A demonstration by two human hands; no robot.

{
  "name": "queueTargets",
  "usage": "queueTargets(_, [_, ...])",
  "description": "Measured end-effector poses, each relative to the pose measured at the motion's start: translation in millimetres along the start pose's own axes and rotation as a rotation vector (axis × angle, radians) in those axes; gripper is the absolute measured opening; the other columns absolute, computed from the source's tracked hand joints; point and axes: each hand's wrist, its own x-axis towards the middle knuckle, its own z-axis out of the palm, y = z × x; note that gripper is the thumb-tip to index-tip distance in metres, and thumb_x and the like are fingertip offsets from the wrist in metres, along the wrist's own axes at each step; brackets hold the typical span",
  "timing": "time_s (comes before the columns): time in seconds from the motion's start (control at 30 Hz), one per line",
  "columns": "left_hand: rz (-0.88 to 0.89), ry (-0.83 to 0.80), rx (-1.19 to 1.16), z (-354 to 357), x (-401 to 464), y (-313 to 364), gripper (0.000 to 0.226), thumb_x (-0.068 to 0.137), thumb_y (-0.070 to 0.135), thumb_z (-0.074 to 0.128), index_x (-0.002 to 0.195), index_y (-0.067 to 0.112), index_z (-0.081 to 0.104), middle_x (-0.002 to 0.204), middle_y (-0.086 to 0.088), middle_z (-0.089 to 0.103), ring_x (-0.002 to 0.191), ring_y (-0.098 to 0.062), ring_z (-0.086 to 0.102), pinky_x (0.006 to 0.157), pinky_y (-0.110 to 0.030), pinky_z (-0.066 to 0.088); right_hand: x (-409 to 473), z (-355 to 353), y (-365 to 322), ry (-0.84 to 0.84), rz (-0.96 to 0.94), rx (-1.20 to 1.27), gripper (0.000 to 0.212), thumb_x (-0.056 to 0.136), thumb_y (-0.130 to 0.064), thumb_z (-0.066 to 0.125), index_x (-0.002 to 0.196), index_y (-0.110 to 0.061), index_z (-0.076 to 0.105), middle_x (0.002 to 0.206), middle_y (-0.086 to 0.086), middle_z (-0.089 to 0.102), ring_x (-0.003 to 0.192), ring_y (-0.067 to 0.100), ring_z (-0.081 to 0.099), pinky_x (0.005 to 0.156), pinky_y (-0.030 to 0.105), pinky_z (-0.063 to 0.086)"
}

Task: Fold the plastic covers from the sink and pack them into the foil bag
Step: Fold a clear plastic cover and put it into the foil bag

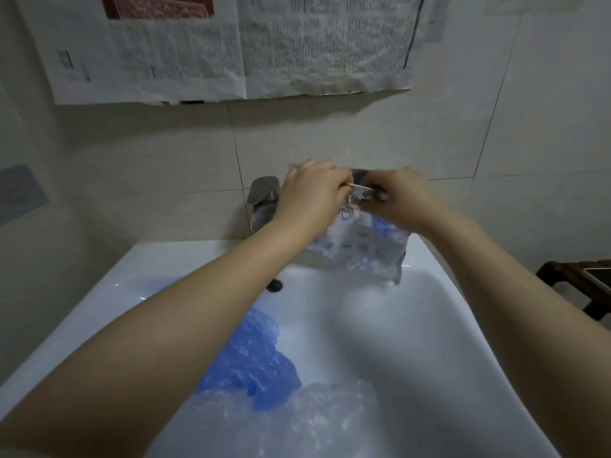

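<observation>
Both hands, left hand and right hand, pinch the printed silvery foil bag top, apparently spreading its mouth for crumpled blue plastic covers.

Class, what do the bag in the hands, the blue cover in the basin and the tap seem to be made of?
Bag: likely foil-backed plastic film, glossy, printed front, grey edge.
Blue cover: thin translucent plastic, crinkled and shiny.
Tap: apparently metal, dull grey sheen.
</observation>
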Motion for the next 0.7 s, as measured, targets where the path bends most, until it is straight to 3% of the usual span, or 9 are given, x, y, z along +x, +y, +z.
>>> queueTargets(0.07, [-0.052, -0.031, -0.003, -0.7, 7.3, -2.4, 0.02, 0.093, 0.025, 0.051, 0.103, 0.016, 0.066, 0.103, -0.008, 0.063, 0.102, -0.029, 0.053, 0.079, -0.035, 0.039, 10.5, 0.3, -2.0, 0.052, -0.011, -0.102, 0.022, 0.087, -0.03, 0.058, 0.105, -0.017, 0.061, 0.105, 0.004, 0.063, 0.109, 0.026, 0.052, 0.107, 0.041, 0.018])
queueTargets(0.17, [-0.122, -0.054, -0.008, -1.4, 21.4, -7.3, 0.022, 0.094, 0.026, 0.049, 0.104, 0.017, 0.065, 0.102, -0.009, 0.065, 0.098, -0.029, 0.056, 0.073, -0.033, 0.04, 25.7, 1.7, -2.7, 0.162, -0.038, -0.205, 0.022, 0.091, -0.029, 0.051, 0.111, -0.022, 0.059, 0.112, 0.001, 0.062, 0.112, 0.024, 0.049, 0.11, 0.044, 0.007])
queueTargets(0.3, [-0.179, -0.138, -0.044, 5.8, 42.6, -17.0, 0.022, 0.096, 0.026, 0.048, 0.101, 0.014, 0.065, 0.095, -0.009, 0.066, 0.086, -0.026, 0.059, 0.071, -0.032, 0.045, 33.2, 8.3, 0.5, 0.324, -0.01, -0.041, 0.03, 0.089, -0.021, 0.056, 0.119, -0.018, 0.057, 0.119, 0.006, 0.057, 0.111, 0.029, 0.048, 0.1, 0.041, 0.028])
queueTargets(0.43, [-0.224, -0.215, 0.006, 25.4, 57.2, -28.3, 0.021, 0.093, 0.022, 0.05, 0.104, 0.01, 0.063, 0.104, -0.013, 0.064, 0.097, -0.03, 0.059, 0.071, -0.03, 0.041, 15.0, 25.1, 6.3, 0.321, -0.041, 0.171, 0.017, 0.086, -0.012, 0.056, 0.101, -0.01, 0.063, 0.102, 0.011, 0.061, 0.093, 0.032, 0.056, 0.074, 0.037, 0.045])
queueTargets(0.5, [-0.237, -0.211, -0.008, 32.6, 57.0, -30.6, 0.03, 0.091, 0.021, 0.053, 0.119, 0.011, 0.054, 0.122, -0.014, 0.055, 0.111, -0.032, 0.052, 0.084, -0.034, 0.044, 3.1, 35.0, 10.4, 0.159, -0.115, 0.203, 0.011, 0.086, -0.011, 0.056, 0.092, -0.01, 0.066, 0.084, 0.004, 0.063, 0.079, 0.027, 0.059, 0.066, 0.028, 0.042])
queueTargets(0.57, [-0.221, -0.193, -0.025, 34.2, 51.5, -29.1, 0.049, 0.09, 0.022, 0.054, 0.135, 0.012, 0.039, 0.143, -0.013, 0.035, 0.128, -0.032, 0.038, 0.101, -0.04, 0.037, -13.8, 45.4, 10.8, -0.114, -0.181, 0.222, 0.009, 0.088, -0.013, 0.057, 0.089, -0.012, 0.066, 0.073, -0.008, 0.057, 0.07, 0.016, 0.054, 0.059, 0.01, 0.035])
queueTargets(0.63, [-0.178, -0.165, -0.006, 29.6, 43.1, -27.9, 0.06, 0.09, 0.025, 0.054, 0.144, 0.015, 0.027, 0.155, -0.009, 0.016, 0.139, -0.029, 0.02, 0.109, -0.041, 0.025, -34.2, 58.7, 5.4, -0.434, -0.248, 0.226, 0.009, 0.089, -0.019, 0.06, 0.091, -0.014, 0.067, 0.077, -0.01, 0.058, 0.072, 0.009, 0.051, 0.062, 0.005, 0.034])
queueTargets(0.7, [-0.145, -0.171, -0.01, 24.7, 32.8, -26.2, 0.061, 0.091, 0.027, 0.052, 0.145, 0.017, 0.025, 0.158, -0.007, 0.007, 0.142, -0.026, 0.011, 0.112, -0.041, 0.019, -57.2, 77.5, -5.0, -0.79, -0.257, 0.21, 0.022, 0.088, -0.029, 0.063, 0.103, -0.014, 0.065, 0.095, -0.002, 0.065, 0.082, 0.011, 0.055, 0.074, 0.014, 0.039])
